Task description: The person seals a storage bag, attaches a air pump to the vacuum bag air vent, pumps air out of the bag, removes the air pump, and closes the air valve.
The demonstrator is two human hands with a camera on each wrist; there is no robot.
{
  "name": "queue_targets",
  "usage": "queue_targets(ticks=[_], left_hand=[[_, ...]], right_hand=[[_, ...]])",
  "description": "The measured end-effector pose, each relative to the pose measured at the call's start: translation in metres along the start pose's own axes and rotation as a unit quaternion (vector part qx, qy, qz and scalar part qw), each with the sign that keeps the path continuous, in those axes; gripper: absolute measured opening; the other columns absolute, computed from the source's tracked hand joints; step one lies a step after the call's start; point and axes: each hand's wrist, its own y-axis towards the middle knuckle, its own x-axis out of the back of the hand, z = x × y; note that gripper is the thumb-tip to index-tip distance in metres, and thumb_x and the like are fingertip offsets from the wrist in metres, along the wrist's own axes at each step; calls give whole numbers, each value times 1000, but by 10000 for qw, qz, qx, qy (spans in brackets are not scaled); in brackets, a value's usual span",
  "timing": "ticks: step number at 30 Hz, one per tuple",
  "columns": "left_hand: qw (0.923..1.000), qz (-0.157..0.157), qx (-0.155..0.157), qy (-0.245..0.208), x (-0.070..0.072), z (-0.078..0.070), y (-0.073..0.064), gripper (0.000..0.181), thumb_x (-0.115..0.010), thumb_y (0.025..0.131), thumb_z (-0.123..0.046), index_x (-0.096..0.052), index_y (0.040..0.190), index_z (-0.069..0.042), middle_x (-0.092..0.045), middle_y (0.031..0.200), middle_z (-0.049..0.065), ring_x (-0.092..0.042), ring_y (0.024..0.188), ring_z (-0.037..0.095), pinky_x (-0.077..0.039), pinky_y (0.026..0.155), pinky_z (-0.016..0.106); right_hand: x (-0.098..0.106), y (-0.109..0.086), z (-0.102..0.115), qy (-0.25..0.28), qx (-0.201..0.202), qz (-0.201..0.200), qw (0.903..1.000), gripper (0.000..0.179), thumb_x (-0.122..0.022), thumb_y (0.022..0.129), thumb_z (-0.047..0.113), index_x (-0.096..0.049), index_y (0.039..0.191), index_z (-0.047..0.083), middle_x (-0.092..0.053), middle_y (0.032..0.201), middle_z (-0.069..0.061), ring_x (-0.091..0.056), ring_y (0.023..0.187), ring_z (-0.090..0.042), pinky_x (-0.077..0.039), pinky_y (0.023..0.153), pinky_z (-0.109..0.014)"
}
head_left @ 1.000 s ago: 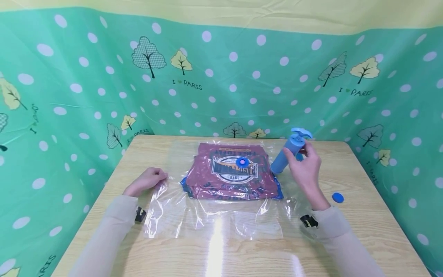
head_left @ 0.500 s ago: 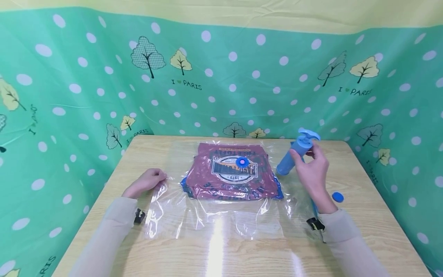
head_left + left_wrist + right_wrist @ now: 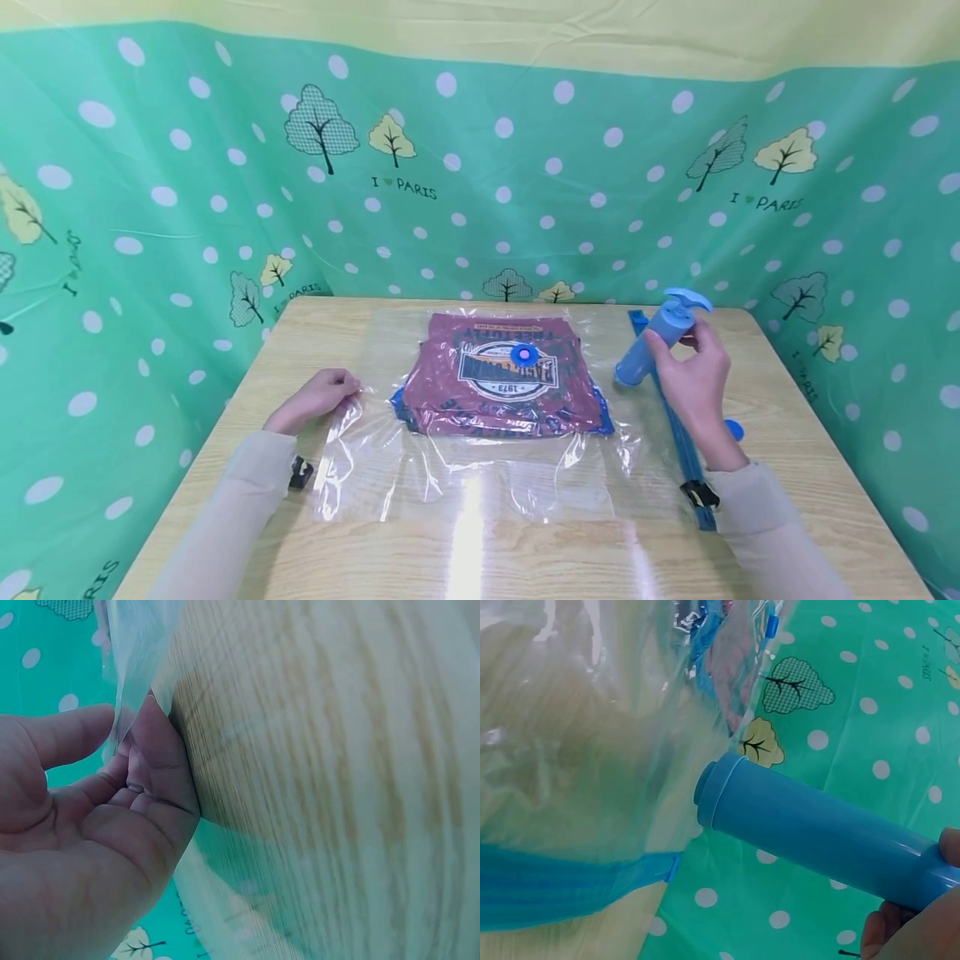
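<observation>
A clear vacuum storage bag (image 3: pixel 465 492) lies flat on the table, with folded maroon clothing (image 3: pixel 442 396) inside and a round blue valve (image 3: pixel 525 355) on top. My left hand (image 3: pixel 315 400) pinches the bag's left edge; in the left wrist view the film (image 3: pixel 139 667) runs between thumb and curled fingers. At the bag's right side, my right hand (image 3: pixel 697 379) grips a blue hand pump (image 3: pixel 647 354) by its barrel. The pump tilts, its T-shaped handle (image 3: pixel 688 299) up and to the right. Its lower end (image 3: pixel 720 791) shows in the right wrist view.
A blue zip strip (image 3: pixel 681 433) runs along the bag's right edge, partly behind my right wrist. Beside that wrist lies a blue round cap (image 3: pixel 735 429), partly covered. The wooden table (image 3: pixel 810 492) ends at a green dotted curtain (image 3: pixel 420 242) at the back and sides.
My right hand has moved right with the pump, away from the clothing, uncovering the blue zip strip and partly covering the cap. My left hand stays at the bag's edge.
</observation>
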Motion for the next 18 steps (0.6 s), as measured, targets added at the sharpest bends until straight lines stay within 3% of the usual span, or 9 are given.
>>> queue_targets(ticks=[12,18], left_hand=[[10000,-22,64,-36,-2,0,-3,23,-50,111,-12,-62,101,5,-62,86,7,-57,73,16,-51,62,26],[10000,-70,69,16,-2,0,0,23,-50,110,-13,-61,98,3,-61,84,6,-55,71,15,-50,61,25]], right_hand=[[17,-5,-10,-299,-636,111,9975,47,-77,99,25,-62,135,-2,-67,123,-14,-57,107,-19,-44,89,-22],[25,-1,-15,-388,-575,-10,9976,47,-77,99,23,-62,136,-1,-68,125,-16,-58,106,-18,-44,88,-23]])
